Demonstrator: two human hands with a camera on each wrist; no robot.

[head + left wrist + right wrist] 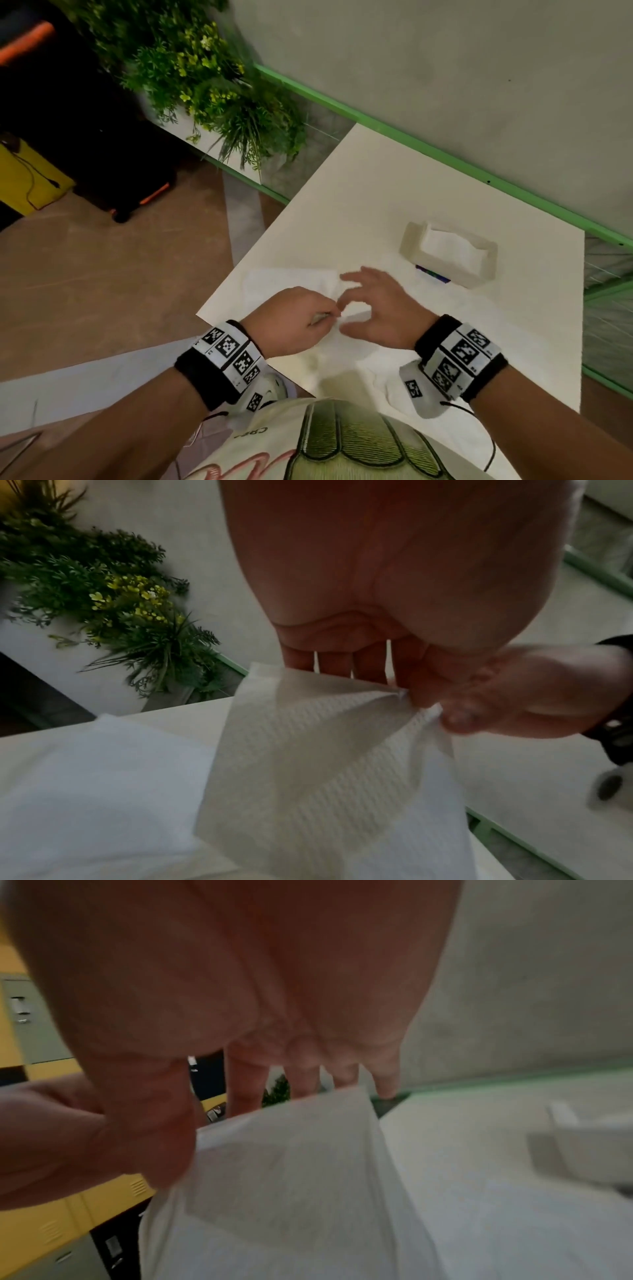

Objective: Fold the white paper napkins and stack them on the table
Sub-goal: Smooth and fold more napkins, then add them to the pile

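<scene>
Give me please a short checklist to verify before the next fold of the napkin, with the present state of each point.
1. Left hand pinches the napkin: ok.
2. Right hand pinches the same corner: ok, its fingertips meet there.
3. Napkin lifted off the table: ok, it hangs.
4. Edges aligned for the fold: cannot tell.
5. Flat napkin lies on the table as stack place: ok.
6. Holder has more napkins: ok.

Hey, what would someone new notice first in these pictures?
Both hands meet at the table's near edge: the left hand pinches a white napkin by a corner, with the right hand against it. Beyond them sits a napkin holder, and a leafy plant fills the far left.
</scene>
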